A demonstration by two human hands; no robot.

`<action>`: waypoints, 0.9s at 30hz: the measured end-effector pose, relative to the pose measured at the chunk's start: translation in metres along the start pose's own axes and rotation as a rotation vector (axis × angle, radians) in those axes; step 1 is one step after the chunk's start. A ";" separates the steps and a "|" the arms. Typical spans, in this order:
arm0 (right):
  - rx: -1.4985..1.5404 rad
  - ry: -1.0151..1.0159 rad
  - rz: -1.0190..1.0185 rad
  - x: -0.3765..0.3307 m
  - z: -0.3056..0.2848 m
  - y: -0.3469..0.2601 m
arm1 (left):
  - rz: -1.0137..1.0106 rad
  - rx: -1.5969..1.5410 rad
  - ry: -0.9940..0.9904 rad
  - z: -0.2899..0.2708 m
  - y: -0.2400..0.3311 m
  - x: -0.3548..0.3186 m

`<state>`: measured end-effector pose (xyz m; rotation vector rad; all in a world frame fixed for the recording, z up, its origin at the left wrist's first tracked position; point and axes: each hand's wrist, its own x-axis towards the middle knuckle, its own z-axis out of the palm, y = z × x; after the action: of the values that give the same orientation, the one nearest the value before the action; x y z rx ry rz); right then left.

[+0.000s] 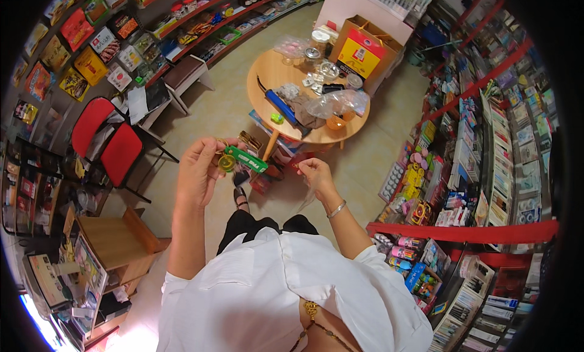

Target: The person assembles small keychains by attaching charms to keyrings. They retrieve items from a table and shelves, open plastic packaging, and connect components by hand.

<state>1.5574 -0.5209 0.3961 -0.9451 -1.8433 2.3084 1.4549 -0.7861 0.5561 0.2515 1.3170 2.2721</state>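
Observation:
A keychain with a green strap (246,159), pale lettering and a round yellow-green charm (227,163) hangs from my left hand (201,169), thumb and fingers pinched together at its golden ring. To the right, my right hand (320,178) has its thumb and forefinger closed on a thin, see-through plastic bag (312,192), which dangles below the fingers. Both hands are raised in front of my body, apart from each other. Ahead of them stands a round wooden table (258,78). On it lie a blue hand pump (283,105) and a small bright green item (277,118).
The table also bears glass jars (311,55), a crumpled clear plastic bag (347,101) and a yellow-red carton (362,54). A red folding chair (115,145) and a wooden desk (109,236) stand left. Stocked shelves (474,151) line the right side.

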 end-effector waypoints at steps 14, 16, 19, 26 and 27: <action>-0.016 0.316 -0.125 0.276 0.072 -0.035 | -0.198 -0.341 -0.081 -0.127 0.056 0.170; -0.024 0.362 -0.131 0.300 0.088 -0.053 | -0.211 -0.350 -0.069 -0.141 0.061 0.185; -0.103 0.425 -0.076 0.333 0.089 -0.068 | -0.232 -0.374 -0.049 -0.156 0.064 0.203; 0.386 0.460 -0.090 0.393 0.056 -0.065 | -0.249 -0.358 0.058 -0.164 0.074 0.220; 0.324 0.514 -0.049 0.393 0.056 -0.063 | -0.243 -0.335 0.069 -0.163 0.076 0.222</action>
<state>1.1902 -0.3974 0.2896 -1.2654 -1.2350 1.9941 1.1751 -0.8285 0.5174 -0.0988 0.9195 2.2598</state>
